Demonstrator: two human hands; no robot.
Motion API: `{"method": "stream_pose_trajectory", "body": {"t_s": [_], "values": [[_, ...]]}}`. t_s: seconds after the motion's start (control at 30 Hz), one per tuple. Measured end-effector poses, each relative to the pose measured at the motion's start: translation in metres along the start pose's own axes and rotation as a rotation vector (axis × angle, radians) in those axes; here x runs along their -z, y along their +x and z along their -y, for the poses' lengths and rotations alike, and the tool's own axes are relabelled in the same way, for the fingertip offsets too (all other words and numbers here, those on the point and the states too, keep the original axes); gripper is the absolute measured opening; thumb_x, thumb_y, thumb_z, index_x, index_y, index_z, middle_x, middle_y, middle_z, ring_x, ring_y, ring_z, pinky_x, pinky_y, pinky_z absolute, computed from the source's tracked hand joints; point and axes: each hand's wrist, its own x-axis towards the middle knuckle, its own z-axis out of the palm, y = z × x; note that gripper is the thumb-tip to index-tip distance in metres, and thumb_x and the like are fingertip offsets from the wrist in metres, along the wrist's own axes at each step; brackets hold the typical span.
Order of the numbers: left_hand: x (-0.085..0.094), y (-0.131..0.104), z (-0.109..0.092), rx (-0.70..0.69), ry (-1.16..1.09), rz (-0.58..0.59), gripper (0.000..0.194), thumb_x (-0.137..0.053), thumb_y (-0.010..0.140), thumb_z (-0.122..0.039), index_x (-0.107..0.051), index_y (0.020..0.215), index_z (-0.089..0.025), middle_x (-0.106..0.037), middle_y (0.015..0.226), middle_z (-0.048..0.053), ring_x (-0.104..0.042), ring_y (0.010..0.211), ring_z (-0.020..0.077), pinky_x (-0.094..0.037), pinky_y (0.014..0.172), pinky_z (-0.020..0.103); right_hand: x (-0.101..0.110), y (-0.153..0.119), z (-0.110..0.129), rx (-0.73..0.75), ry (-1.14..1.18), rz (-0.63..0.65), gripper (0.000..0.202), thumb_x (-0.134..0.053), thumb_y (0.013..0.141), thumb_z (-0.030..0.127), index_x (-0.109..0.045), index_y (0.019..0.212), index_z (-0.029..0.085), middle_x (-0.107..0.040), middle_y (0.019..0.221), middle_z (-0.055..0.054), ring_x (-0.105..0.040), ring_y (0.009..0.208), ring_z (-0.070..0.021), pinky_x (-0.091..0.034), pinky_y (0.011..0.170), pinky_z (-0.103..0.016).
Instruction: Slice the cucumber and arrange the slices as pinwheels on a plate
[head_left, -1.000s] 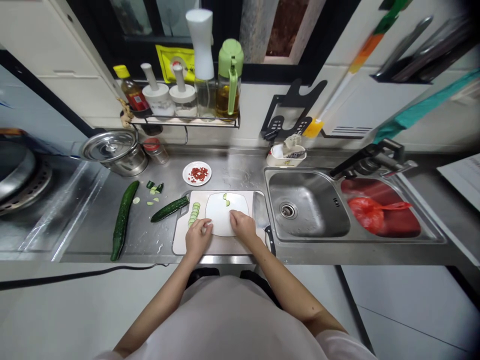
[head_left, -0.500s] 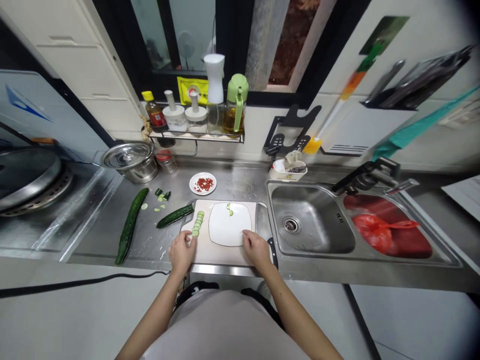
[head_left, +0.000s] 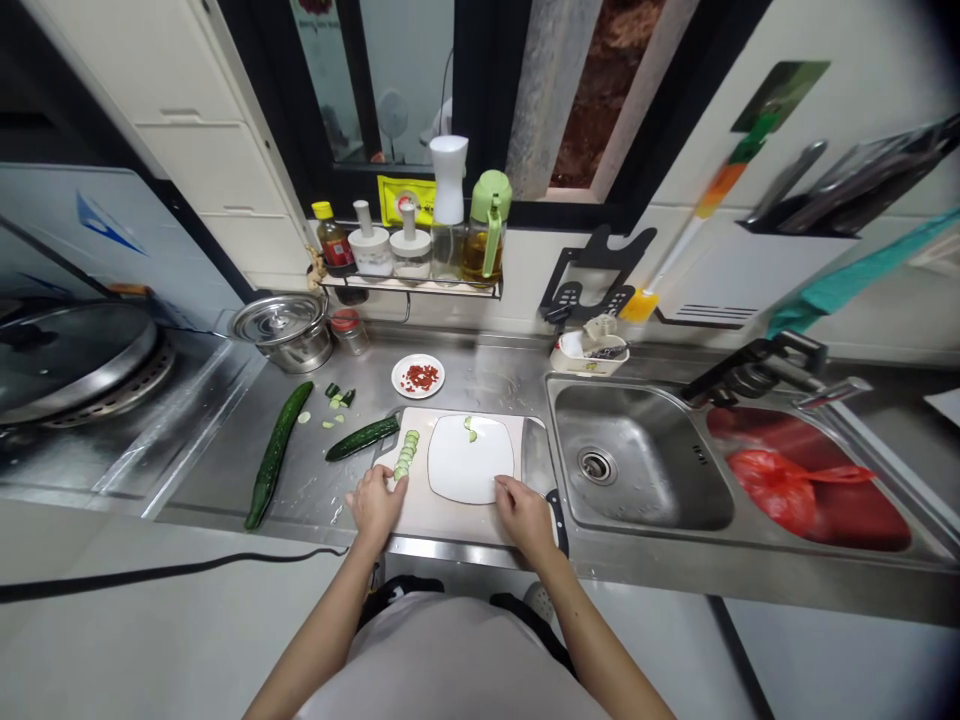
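A white square plate (head_left: 471, 465) with a few cucumber slices (head_left: 470, 430) near its back edge rests on the cutting board (head_left: 442, 522). My left hand (head_left: 377, 500) is at the board's left side, its thumb and fingers at the near end of a row of overlapping cucumber slices (head_left: 407, 452). My right hand (head_left: 523, 515) has its fingers closed at the plate's front right edge; whether they grip the rim is hard to tell. A cut cucumber (head_left: 363, 438) lies against the board's left edge. Farther left lies a whole cucumber (head_left: 279, 455).
Small cucumber pieces (head_left: 339, 396) lie behind the cut cucumber. Behind the board sits a small plate of chopped red pieces (head_left: 418, 376). A lidded steel pot (head_left: 289, 335) stands back left; the sink (head_left: 637, 455) is on the right, a condiment shelf (head_left: 420, 287) above.
The whole view has shifted, with things appearing slightly farther right and lower. My left fingers have come closer to the near end of the slice row. My right hand stays by the plate's edge.
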Motion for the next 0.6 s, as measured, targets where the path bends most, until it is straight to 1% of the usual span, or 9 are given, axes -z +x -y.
{"method": "stream_pose_trajectory", "body": {"t_s": [0.1, 0.2, 0.27, 0.33, 0.4, 0.53, 0.6], "values": [[-0.002, 0.001, 0.002, 0.017, -0.164, -0.006, 0.017, -0.058, 0.082, -0.038, -0.059, 0.085, -0.022, -0.067, 0.083, 0.002, -0.063, 0.085, 0.0211, -0.041, 0.080, 0.033, 0.001, 0.001, 0.005, -0.005, 0.036, 0.001, 0.038, -0.037, 0.095, 0.033, -0.070, 0.110, 0.022, -0.074, 0.107, -0.006, -0.069, 0.096, -0.0213, -0.049, 0.085, -0.030], [-0.002, 0.004, -0.001, 0.047, -0.490, 0.014, 0.020, -0.062, 0.077, -0.040, -0.058, 0.083, -0.021, -0.064, 0.073, 0.000, -0.061, 0.071, 0.0158, -0.044, 0.071, 0.027, 0.005, 0.007, 0.016, -0.013, 0.093, -0.005, 0.037, -0.038, 0.094, 0.034, -0.070, 0.108, 0.021, -0.074, 0.103, -0.007, -0.068, 0.093, -0.0216, -0.049, 0.084, -0.030], [0.001, 0.005, -0.008, 0.048, -0.743, 0.064, 0.028, -0.067, 0.070, -0.043, -0.059, 0.082, -0.019, -0.062, 0.070, 0.000, -0.059, 0.066, 0.0138, -0.045, 0.068, 0.026, 0.008, 0.014, 0.027, -0.020, 0.163, 0.006, 0.036, -0.040, 0.093, 0.035, -0.070, 0.107, 0.021, -0.074, 0.093, -0.007, -0.067, 0.086, -0.0207, -0.049, 0.080, -0.030], [0.007, 0.005, -0.020, 0.014, -0.926, 0.134, 0.036, -0.072, 0.064, -0.046, -0.062, 0.082, -0.017, -0.063, 0.070, 0.001, -0.060, 0.067, 0.0133, -0.047, 0.070, 0.026, 0.012, 0.023, 0.040, -0.025, 0.266, 0.044, 0.034, -0.044, 0.090, 0.038, -0.069, 0.106, 0.020, -0.069, 0.076, -0.004, -0.064, 0.072, -0.0188, -0.049, 0.072, -0.028], [0.017, 0.003, -0.034, -0.047, -1.008, 0.193, 0.041, -0.075, 0.061, -0.048, -0.066, 0.086, -0.016, -0.065, 0.073, 0.002, -0.061, 0.070, 0.0134, -0.048, 0.072, 0.027, 0.015, 0.032, 0.054, -0.012, 0.397, 0.077, 0.033, -0.047, 0.089, 0.039, -0.068, 0.104, 0.019, -0.067, 0.075, -0.002, -0.061, 0.070, -0.0167, -0.048, 0.068, -0.027], [0.035, -0.006, -0.061, -0.149, -1.051, 0.249, 0.042, -0.075, 0.063, -0.047, -0.070, 0.091, -0.016, -0.066, 0.076, 0.004, -0.060, 0.072, 0.0135, -0.048, 0.073, 0.027, 0.019, 0.044, 0.080, 0.037, 0.615, 0.116, 0.028, -0.051, 0.086, 0.037, -0.066, 0.100, 0.019, -0.069, 0.087, -0.004, -0.062, 0.081, -0.0155, -0.049, 0.078, -0.027], [0.040, -0.012, -0.071, -0.184, -1.071, 0.271, 0.040, -0.076, 0.064, -0.044, -0.070, 0.092, -0.016, -0.066, 0.076, 0.003, -0.059, 0.072, 0.0132, -0.048, 0.073, 0.026, 0.019, 0.045, 0.088, 0.033, 0.699, 0.124, 0.024, -0.053, 0.084, 0.037, -0.065, 0.094, 0.019, -0.069, 0.087, -0.004, -0.062, 0.081, -0.0154, -0.050, 0.077, -0.028]]}}
